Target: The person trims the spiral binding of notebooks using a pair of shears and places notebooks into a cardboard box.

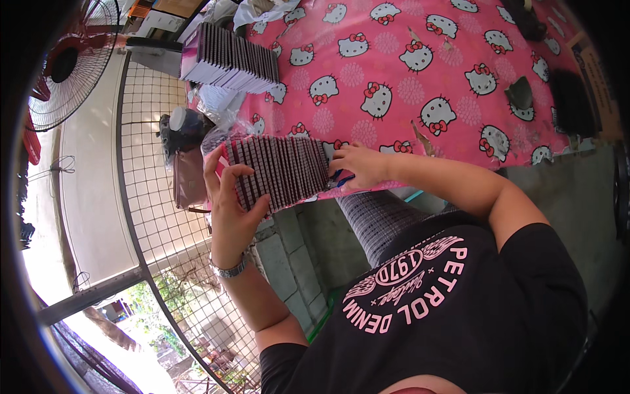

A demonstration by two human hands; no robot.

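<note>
Nearest is the person's black shirt (518,315), its chest covered with a large pale print; past it spreads the tabletop (407,72), under a pink sheet patterned with white cat faces, likely laid there to protect the surface; at its near left edge stands a long row of thin flat pieces (282,171), set on edge between the two hands, apparently so that neither end can lean and spill the rest; the row bends slightly, with a bright pink face showing at its left end, and the many close edges alternate pale grey and dark maroon, giving it a ribbed look; whether they are cards, booklets or slim packs I cannot tell.

Somewhat smaller in view, a second row (236,62) stands at the far left, with a purple-pink end and pale sides, probably put there to leave room for the near one; the left hand (233,213) arches over the left end of the near row, thumb and fingers spread apart and touching it, seemingly as a brace; the right hand (361,165) is at the right end, fingers bent; beneath them shows a small dark blue item (341,178), and whether they are clamped on it I cannot tell.
</note>
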